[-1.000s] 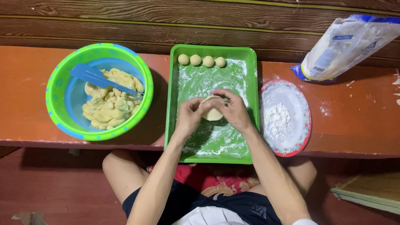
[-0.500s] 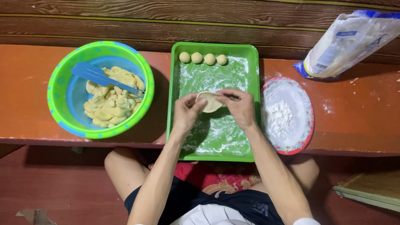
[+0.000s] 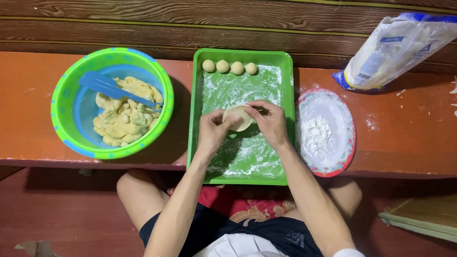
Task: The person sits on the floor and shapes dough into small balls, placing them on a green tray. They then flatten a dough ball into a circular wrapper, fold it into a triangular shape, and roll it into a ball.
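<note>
Both of my hands hold one flat round piece of pale dough point(image 3: 239, 116) over the middle of a green rectangular tray point(image 3: 195, 110) dusted with flour. My left hand point(image 3: 213, 131) pinches the dough's left edge, my right hand point(image 3: 269, 121) grips its right edge. Several small dough balls point(image 3: 230, 67) lie in a row along the tray's far edge.
A green bowl with a blue inside point(image 3: 64, 102) stands left of the tray, filled with yellow filling pieces point(image 3: 121, 119) and a blue spatula point(image 3: 104, 85). A plate of flour point(image 3: 340, 129) lies right of the tray. An open flour bag point(image 3: 399, 48) lies far right on the orange bench point(image 3: 9, 110).
The dough piece has been lifted and turned between my fingers; both hands shifted slightly toward the tray's far end. Nothing else moved.
</note>
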